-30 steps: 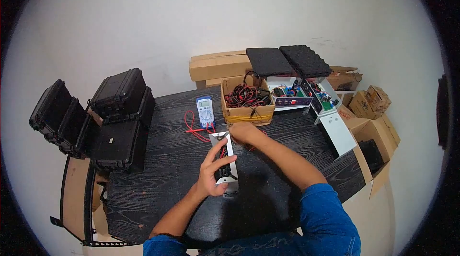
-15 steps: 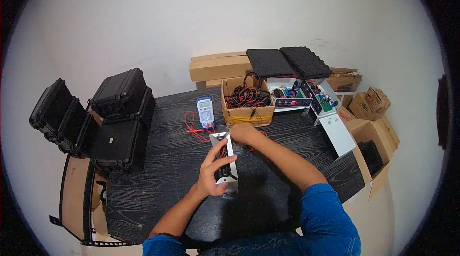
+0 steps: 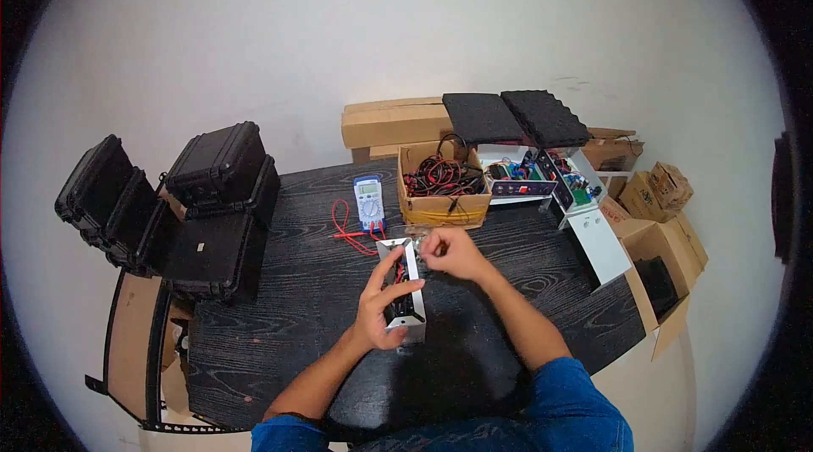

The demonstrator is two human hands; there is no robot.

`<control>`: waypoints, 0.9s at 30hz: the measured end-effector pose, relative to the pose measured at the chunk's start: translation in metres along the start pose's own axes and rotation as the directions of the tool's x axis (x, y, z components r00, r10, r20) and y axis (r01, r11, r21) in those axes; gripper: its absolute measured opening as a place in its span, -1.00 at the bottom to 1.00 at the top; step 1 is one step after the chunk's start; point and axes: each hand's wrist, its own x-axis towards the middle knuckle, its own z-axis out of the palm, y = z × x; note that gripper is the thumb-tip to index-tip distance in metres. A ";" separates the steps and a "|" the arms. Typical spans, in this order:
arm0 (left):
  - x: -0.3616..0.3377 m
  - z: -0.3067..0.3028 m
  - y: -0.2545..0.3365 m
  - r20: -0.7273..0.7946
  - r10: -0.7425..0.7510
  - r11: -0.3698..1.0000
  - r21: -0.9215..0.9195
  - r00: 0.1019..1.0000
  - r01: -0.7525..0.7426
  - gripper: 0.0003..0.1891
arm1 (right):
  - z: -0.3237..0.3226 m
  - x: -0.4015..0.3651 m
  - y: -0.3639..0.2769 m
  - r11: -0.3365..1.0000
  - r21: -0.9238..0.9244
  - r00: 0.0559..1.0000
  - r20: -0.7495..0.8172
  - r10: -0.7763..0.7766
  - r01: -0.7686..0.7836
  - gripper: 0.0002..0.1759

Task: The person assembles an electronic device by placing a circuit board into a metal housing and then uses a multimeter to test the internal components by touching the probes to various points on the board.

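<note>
My left hand [image 3: 373, 316] grips a narrow white metal enclosure [image 3: 412, 266], its fingers lying across the open face. Dark parts and red wires show inside it. Close to the enclosure's far right corner is my right hand [image 3: 458, 255], its fingers curled into a pinch. Whatever those fingertips may hold is too small to make out. Just beyond the enclosure lies a blue and white multimeter [image 3: 369, 208], its red test leads [image 3: 340, 219] looped to the left.
A cardboard box of tangled red and black cables [image 3: 442, 213] stands at the back. Opened white units with circuit boards [image 3: 518, 188] sit right of it. Black hard cases [image 3: 207, 257] are stacked at left. An open carton [image 3: 677, 300] stands off the right edge.
My right hand has drawn nearer along the enclosure's right side, its fingers now visible in a pinch. My left hand keeps its hold. The whole view has shifted slightly.
</note>
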 end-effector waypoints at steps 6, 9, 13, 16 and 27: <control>-0.001 0.001 -0.002 -0.001 -0.005 1.000 -0.008 1.000 0.005 -0.20 | 0.036 -0.040 0.004 0.944 0.326 0.987 -0.159 -0.004 0.057 -0.68; -0.001 0.002 -0.003 -0.005 -0.007 1.000 -0.021 1.000 0.006 -0.20 | 0.038 -0.045 -0.003 0.955 0.293 0.984 -0.178 0.018 0.036 -0.70; -0.001 0.002 -0.001 -0.003 -0.015 1.000 -0.011 1.000 0.015 -0.20 | 0.040 -0.049 0.001 0.969 0.240 0.981 -0.193 -0.005 0.052 -0.70; 0.000 0.001 0.000 0.001 -0.013 1.000 -0.010 1.000 0.013 -0.20 | 0.041 -0.051 0.001 0.954 0.293 0.978 -0.207 -0.003 0.065 -0.70; 0.000 0.001 0.002 -0.001 -0.010 1.000 -0.021 1.000 0.010 -0.22 | 0.038 -0.047 -0.002 0.895 0.443 0.984 -0.133 0.119 -0.049 -0.73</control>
